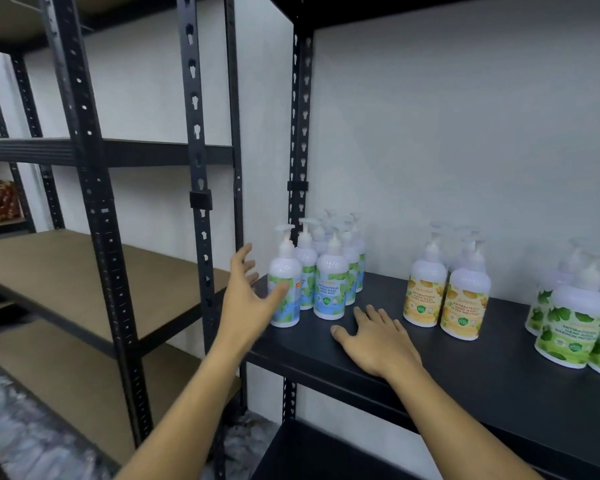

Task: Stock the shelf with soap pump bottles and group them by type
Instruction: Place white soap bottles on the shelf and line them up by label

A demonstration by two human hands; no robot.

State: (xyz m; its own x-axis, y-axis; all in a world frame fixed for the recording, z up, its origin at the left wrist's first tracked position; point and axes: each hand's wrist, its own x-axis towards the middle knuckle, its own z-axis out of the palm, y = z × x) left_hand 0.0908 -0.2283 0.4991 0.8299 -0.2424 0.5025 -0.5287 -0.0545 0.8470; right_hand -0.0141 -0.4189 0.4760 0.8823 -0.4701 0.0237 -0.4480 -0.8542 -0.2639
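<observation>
Touching the front blue bottle [285, 289], the left hand [248, 292] spreads an open grip (right hand [374, 336] flat).

Only two forearms and two hands of the person are in view. Left hand [248, 296]: bare, no glove, no ring, no watch or band at the wrist. Right hand [374, 339]: likewise bare, no ring or strap visible. Both forearms are uncovered right down to the bottom edge of view; no sleeve or cuff shows anywhere along them. Fingers slender, nails short and unpainted as far as the soft focus allows. No marks, plasters or tattoos can be made out.
</observation>
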